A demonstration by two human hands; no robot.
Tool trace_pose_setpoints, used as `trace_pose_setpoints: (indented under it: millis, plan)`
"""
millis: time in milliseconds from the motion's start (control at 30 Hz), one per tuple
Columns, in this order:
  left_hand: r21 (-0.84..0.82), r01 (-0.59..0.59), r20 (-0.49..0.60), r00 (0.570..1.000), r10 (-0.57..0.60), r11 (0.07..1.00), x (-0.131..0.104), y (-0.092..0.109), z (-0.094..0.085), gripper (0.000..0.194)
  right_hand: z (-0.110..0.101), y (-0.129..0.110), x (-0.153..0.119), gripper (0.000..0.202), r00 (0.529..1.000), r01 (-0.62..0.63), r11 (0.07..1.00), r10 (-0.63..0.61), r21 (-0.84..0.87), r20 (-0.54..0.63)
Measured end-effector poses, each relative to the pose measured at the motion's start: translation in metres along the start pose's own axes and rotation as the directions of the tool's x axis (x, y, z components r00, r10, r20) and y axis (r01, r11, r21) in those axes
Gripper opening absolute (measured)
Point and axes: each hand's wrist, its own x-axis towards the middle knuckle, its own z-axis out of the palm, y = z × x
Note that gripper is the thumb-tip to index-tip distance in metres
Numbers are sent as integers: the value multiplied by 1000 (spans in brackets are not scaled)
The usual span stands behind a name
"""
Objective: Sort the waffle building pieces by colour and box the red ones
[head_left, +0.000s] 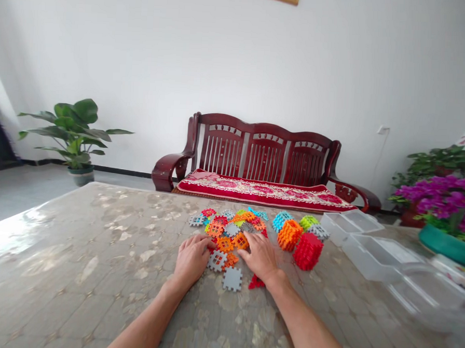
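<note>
A loose pile of colourful plastic interlocking tiles (224,244) lies in front of me. My left hand (192,255) is at its left side, fingers curled together around the edge of a red tile, mostly hidden by the hand. My right hand (260,254) rests at the right side, thumb and fingers apart, fingertips near an orange window tile (240,241) and a dark grey one. Between my hands lie a light grey window tile (217,261) and a solid grey square tile (232,279). A red tile (256,282) is partly under my right wrist.
Right of the pile stand sorted stacks: red (308,251), orange (290,235), blue (282,221), green (308,222) and grey (318,231). Clear plastic boxes (372,254) and a purple flower pot (447,242) are farther right. A wooden bench (265,150) stands behind the table (95,270).
</note>
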Motion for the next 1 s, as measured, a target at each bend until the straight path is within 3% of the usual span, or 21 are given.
trace_pose_setpoints:
  millis: [267,633,800,1000]
  plan:
    - [5,-4,-5,1000,4,1000,0,1,0,33,0,0,1,52,1000,22,997,-23,-73,-9]
    - [9,-11,-8,1000,11,1000,0,-1,1,33,-4,6,1,52,993,-54,991,66,123,-96]
    - [10,-9,-4,1000,9,1000,0,-1,1,34,-42,16,13,53,975,-69,989,95,132,-200]
    - [-1,-13,-1,1000,13,1000,1,-2,2,32,-101,51,17,54,930,-285,957,264,-50,-256]
